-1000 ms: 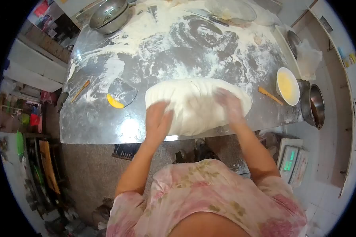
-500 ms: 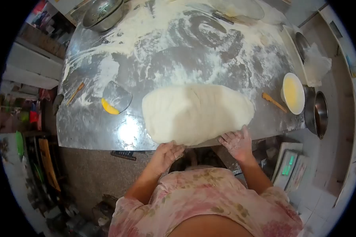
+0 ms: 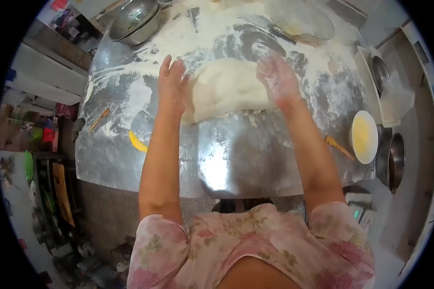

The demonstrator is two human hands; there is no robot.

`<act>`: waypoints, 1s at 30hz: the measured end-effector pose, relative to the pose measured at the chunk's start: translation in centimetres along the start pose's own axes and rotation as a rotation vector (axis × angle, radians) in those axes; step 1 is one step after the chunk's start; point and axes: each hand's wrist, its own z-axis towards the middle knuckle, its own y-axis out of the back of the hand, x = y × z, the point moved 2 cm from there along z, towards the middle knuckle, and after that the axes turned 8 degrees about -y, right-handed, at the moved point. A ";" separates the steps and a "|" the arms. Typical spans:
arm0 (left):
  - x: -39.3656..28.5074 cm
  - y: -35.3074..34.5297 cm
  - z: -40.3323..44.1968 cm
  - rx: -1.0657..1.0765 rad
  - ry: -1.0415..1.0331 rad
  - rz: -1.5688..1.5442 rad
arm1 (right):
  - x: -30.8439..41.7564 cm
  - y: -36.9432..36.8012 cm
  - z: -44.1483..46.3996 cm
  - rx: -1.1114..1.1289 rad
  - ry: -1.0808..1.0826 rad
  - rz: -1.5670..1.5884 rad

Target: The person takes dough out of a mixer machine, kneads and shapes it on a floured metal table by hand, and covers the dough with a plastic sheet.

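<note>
A large slab of pale dough (image 3: 229,91) lies on the floured metal table (image 3: 197,168), set back from the front edge. My left hand (image 3: 173,85) is at the dough's left end, its fingers apart and pointing away from me. On the far right end of the dough is my right hand (image 3: 278,81), floury and slightly blurred, with fingers stretched out. Neither hand grips anything. Left of my left forearm lies a yellow-handled scraper (image 3: 138,141), its blade largely hidden.
Metal bowls (image 3: 139,30) stand at the back left. At the right are a white bowl of yellow liquid (image 3: 364,137), a wooden-handled tool (image 3: 339,147) and a steel bowl (image 3: 396,161). A small wooden tool (image 3: 99,120) lies left. A long blade (image 3: 275,32) rests behind.
The dough has moved away from the front edge towards the middle of the table. Both hands have reached forward from its near edge to its two ends.
</note>
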 end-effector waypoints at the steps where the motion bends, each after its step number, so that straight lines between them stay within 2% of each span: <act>1: -0.6 0.5 0.2 0.143 -0.088 0.281 | 0.7 -0.5 0.3 0.014 -0.088 0.254; 3: -0.7 1.0 -0.7 0.384 -0.261 0.895 | 2.3 -1.8 0.5 0.046 -0.265 0.767; 5: 0.6 1.6 -3.5 0.578 -0.436 1.553 | 4.7 -2.8 -0.9 0.062 -0.198 0.302; 6: 1.3 2.3 -4.3 0.576 -0.466 1.586 | 5.6 -3.3 -1.4 0.072 -0.168 0.067; 8: 2.8 3.1 -4.7 0.565 -0.544 1.647 | 5.7 -6.7 -0.4 0.064 -0.152 -0.181; 9: 3.2 3.5 -4.2 0.551 -0.548 1.617 | 5.3 -8.3 0.1 0.059 -0.148 -0.305; 10: 3.5 3.9 -3.8 0.541 -0.547 1.587 | 5.0 -8.9 0.4 -0.043 -0.105 -0.324; 12: 3.0 3.5 -3.6 0.486 -0.507 1.580 | 5.0 -8.1 1.4 0.004 -0.087 -0.304; 15: 3.2 4.3 -4.7 0.527 -0.396 1.359 | 4.1 -7.5 0.9 0.116 -0.052 -0.229; 17: 3.2 4.0 -9.2 0.476 -0.326 1.305 | 3.1 -7.0 -0.3 0.126 -0.016 -0.149; 19: 2.1 1.9 -14.6 0.498 -0.145 1.291 | 1.6 -6.5 -3.7 0.083 0.023 -0.055; 21: 3.0 1.1 -19.3 0.558 -0.067 1.144 | -1.1 -6.5 -6.5 0.116 0.100 0.081; 23: 3.3 -0.6 -22.3 0.700 0.033 0.999 | -2.0 -2.6 -7.8 0.368 0.163 0.146; 25: 2.5 -2.0 -23.9 0.837 0.088 0.968 | -3.4 -0.5 -8.9 0.385 -0.211 0.645; 26: 2.2 -2.3 -24.3 0.905 -0.011 0.974 | -4.2 0.4 -8.1 0.271 -0.395 0.721; 27: 1.5 -2.5 -24.2 0.901 0.085 0.971 | -5.4 1.1 -6.8 0.156 -0.578 0.795; 28: 0.5 -2.9 -24.1 0.895 0.183 0.967 | -8.0 -0.1 -5.3 -0.005 -0.589 1.016; 29: 0.1 -2.9 -23.9 0.888 0.279 0.962 | -9.8 -0.4 -3.4 -0.046 -0.662 0.979; 30: 0.1 -2.2 -23.3 0.819 0.210 0.989 | -11.2 -0.8 -1.3 -0.085 -0.734 0.942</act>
